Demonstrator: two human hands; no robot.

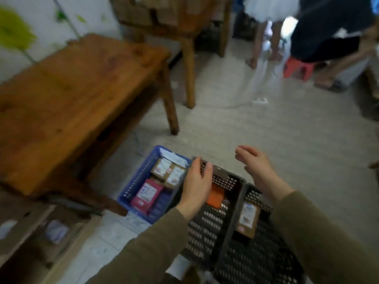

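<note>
Labels (247, 215) unreadable; left hand (196, 184) grips black basket (205, 228)

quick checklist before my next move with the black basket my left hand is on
1. Grip: the left hand curls over the far rim of the middle black basket: ok.
2. Second grip: the right hand hovers open and holds nothing: not ok.
3. Load: the orange item lies inside the middle black basket: ok.
4. Neighbour on the right: the brown box sits inside the right black basket: ok.
5. Gap to the blue basket: too blurred to see whether they touch: cannot tell.
6. Nearest table leg stands apart from the baskets: ok.
</note>
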